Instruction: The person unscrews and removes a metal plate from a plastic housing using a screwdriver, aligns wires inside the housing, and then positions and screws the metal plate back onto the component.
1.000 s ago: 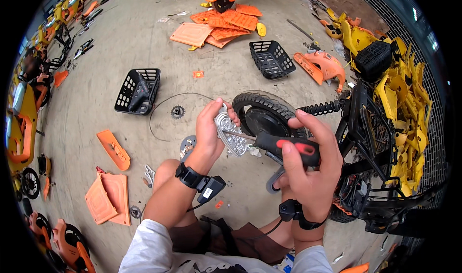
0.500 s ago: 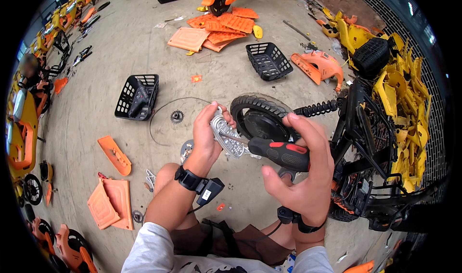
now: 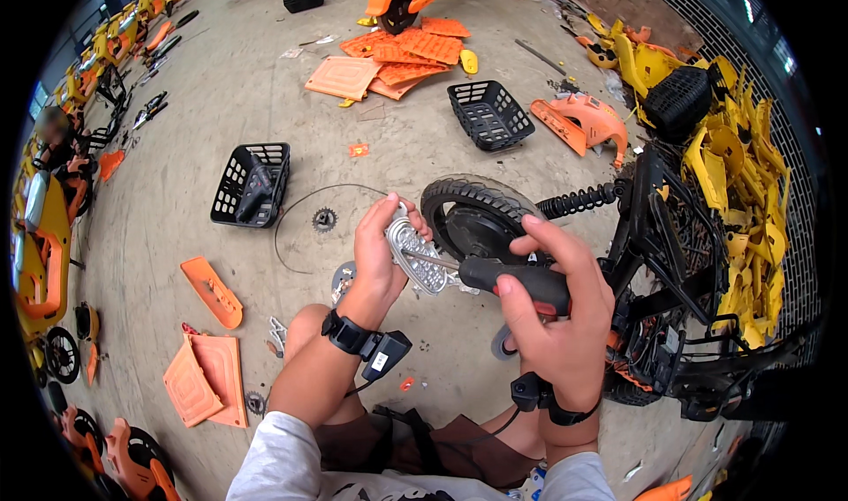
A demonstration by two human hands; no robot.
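My left hand (image 3: 375, 252) is wrapped round a silvery oval part (image 3: 422, 261) with a dimpled face, holding it tilted in front of me. From the right, a screwdriver with a black and red handle (image 3: 508, 282) reaches over to that part, its thin metal shaft against the face. Whether the tip sits in a screw is too small to tell. My right hand (image 3: 565, 316) grips the handle between thumb and fingers, with the index finger raised over it. Just beyond both hands lies a black tyred wheel (image 3: 477, 205).
A black scooter frame (image 3: 662, 263) with its spring shock stands close on my right, beside a heap of yellow panels (image 3: 751, 210). Black baskets stand ahead; the left basket (image 3: 219, 188) holds a power drill (image 3: 256, 192). Orange panels (image 3: 344, 77), a sprocket (image 3: 325, 220) and a cable lie about the floor.
My right thumb has come in onto the screwdriver handle, and the handle has turned so its red patches face lower. My left hand keeps its hold on the oval part.
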